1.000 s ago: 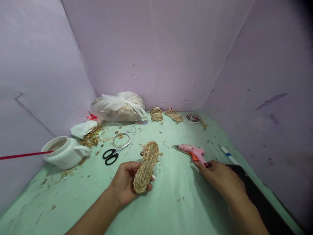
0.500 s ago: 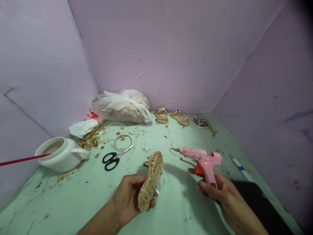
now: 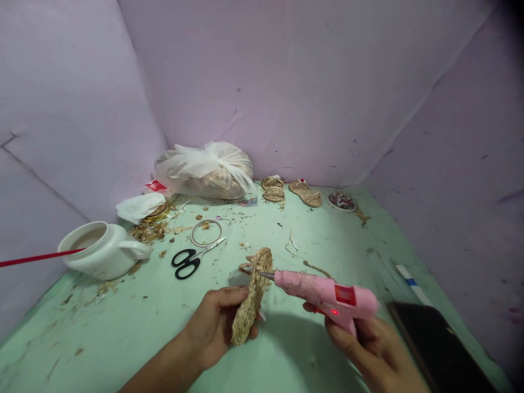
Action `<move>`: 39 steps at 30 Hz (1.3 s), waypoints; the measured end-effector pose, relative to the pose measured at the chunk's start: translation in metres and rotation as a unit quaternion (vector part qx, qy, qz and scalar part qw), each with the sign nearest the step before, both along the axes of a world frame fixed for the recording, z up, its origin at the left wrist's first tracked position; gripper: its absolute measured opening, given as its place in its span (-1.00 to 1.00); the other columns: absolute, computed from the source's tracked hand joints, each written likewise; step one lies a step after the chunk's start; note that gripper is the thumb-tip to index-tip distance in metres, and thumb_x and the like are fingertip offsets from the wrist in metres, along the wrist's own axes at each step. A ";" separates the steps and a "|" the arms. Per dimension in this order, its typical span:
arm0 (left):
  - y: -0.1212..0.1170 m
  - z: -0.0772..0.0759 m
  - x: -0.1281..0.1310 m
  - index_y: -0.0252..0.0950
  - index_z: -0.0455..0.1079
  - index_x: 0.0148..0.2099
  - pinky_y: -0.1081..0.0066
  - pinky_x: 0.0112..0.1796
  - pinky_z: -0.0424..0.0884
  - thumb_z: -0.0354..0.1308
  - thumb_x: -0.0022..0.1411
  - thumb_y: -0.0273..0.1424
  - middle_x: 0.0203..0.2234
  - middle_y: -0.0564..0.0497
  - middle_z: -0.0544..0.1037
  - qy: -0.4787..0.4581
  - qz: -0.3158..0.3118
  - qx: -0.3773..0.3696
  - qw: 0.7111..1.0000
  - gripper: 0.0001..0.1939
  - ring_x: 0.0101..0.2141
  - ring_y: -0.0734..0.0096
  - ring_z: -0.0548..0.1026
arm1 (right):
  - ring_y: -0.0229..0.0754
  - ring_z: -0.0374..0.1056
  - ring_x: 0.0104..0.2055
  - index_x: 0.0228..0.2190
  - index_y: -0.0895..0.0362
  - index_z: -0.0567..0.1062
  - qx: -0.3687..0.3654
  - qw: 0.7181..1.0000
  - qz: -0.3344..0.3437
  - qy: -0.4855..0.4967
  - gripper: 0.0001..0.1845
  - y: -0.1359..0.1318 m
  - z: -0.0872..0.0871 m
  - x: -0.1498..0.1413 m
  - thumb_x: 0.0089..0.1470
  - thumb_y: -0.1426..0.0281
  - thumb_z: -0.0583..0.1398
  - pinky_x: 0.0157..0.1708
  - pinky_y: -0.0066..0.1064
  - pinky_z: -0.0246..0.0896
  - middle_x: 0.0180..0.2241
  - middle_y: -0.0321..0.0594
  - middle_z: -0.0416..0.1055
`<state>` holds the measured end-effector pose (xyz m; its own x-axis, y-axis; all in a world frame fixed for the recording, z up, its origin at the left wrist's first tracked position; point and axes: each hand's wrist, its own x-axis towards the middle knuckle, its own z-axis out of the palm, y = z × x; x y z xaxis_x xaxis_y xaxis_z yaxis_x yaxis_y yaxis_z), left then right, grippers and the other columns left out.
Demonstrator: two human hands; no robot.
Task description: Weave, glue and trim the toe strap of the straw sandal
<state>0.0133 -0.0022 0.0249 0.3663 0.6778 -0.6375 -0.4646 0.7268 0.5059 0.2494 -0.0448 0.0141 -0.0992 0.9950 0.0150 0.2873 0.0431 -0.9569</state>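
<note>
My left hand grips a small woven straw sandal sole, tilted on its edge above the table. Short strands stick out at its upper left side. My right hand is wrapped around the handle of a pink glue gun whose red light is lit. The gun's metal tip meets the upper part of the sole in view; whether it truly touches, I cannot tell. Beyond the gun, a short braided straw piece lies on the table.
Black-handled scissors and a tape ring lie left of centre. A white pot with a red stick stands further left. Behind are a plastic bag, straw sandals and a bead dish. A black phone-like slab lies right.
My right hand has lifted the glue gun off the table and brought it left to the sole. My left hand has turned the sole more onto its edge.
</note>
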 end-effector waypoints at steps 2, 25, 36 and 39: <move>0.000 -0.001 0.000 -0.49 0.45 -0.35 0.38 -0.51 0.35 0.12 -0.03 -0.43 -0.52 -0.12 0.48 -0.002 -0.002 0.006 1.000 -0.79 -0.51 0.34 0.42 | -0.05 0.43 -0.32 -0.20 0.06 0.53 0.020 0.999 -0.006 -0.033 -0.68 0.000 -0.002 0.000 0.00 0.23 0.18 -0.22 -0.26 0.34 -0.36 -0.15 0.53; -0.001 0.004 0.002 -0.47 0.43 -0.39 0.37 -0.50 0.35 0.12 -0.03 -0.47 -0.52 -0.11 0.46 0.014 0.010 0.011 1.000 -0.85 -0.50 0.37 0.40 | -0.05 0.42 -0.22 -0.15 -0.02 0.49 0.006 0.998 0.000 -0.055 -0.70 -0.004 -0.006 0.000 0.05 0.25 0.15 -0.24 -0.33 0.35 -0.24 -0.16 0.51; -0.002 0.002 0.001 -0.47 0.43 -0.37 0.37 -0.50 0.34 0.12 -0.03 -0.46 -0.52 -0.13 0.47 0.022 0.002 0.034 0.999 -0.84 -0.50 0.33 0.42 | -0.03 0.40 -0.25 -0.12 0.01 0.47 0.025 0.998 0.004 -0.051 -0.67 -0.001 0.000 -0.004 0.05 0.27 0.14 -0.31 -0.33 0.35 -0.37 -0.19 0.48; -0.001 0.001 0.001 -0.45 0.43 -0.37 0.36 -0.49 0.34 0.13 -0.04 -0.45 -0.51 -0.14 0.49 0.017 0.001 0.033 0.999 -0.84 -0.49 0.32 0.43 | -0.04 0.39 -0.25 -0.13 0.01 0.48 0.029 0.998 -0.001 -0.064 -0.69 -0.001 0.000 -0.004 0.06 0.27 0.13 -0.32 -0.35 0.35 -0.43 -0.21 0.46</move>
